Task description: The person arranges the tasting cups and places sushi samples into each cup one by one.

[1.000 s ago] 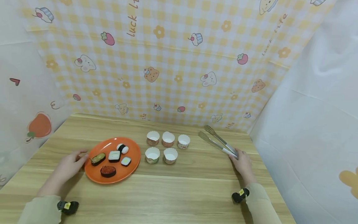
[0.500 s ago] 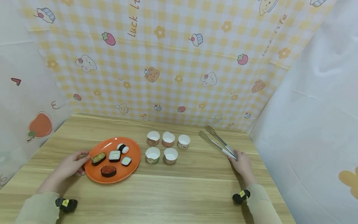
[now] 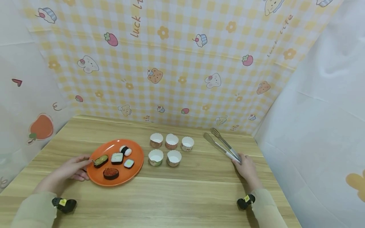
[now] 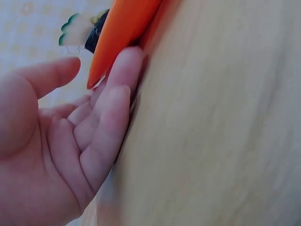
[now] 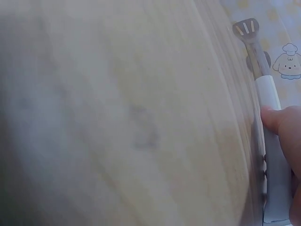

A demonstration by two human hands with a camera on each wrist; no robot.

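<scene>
My left hand (image 3: 72, 169) is at the left edge of an orange plate (image 3: 132, 177). In the left wrist view its fingers (image 4: 110, 117) reach beneath the plate's rim, while the thumb stands above and apart from it. Several sushi pieces lie on the plate, among them one topped with orange roe (image 3: 111, 173), one white with a black band (image 3: 125, 150) and a square one (image 3: 117, 158). At the right, my right hand (image 3: 246, 169) holds metal tongs (image 3: 220, 146) by their white handles; the thumb (image 5: 273, 117) lies along a handle. The tongs' slotted ends spread apart, pointing toward the back.
Several paper baking cups stand upright between plate and tongs, including a front-left cup (image 3: 155, 157) and a back-right cup (image 3: 187, 144). Behind the wooden table (image 3: 171, 202) hangs a yellow checked cloth (image 3: 179, 63). White cloths flank both sides.
My left hand has shifted slightly, its lower fingers now coming under the plate's rim. The plate stays nearly in place. My right hand and the tongs have barely moved.
</scene>
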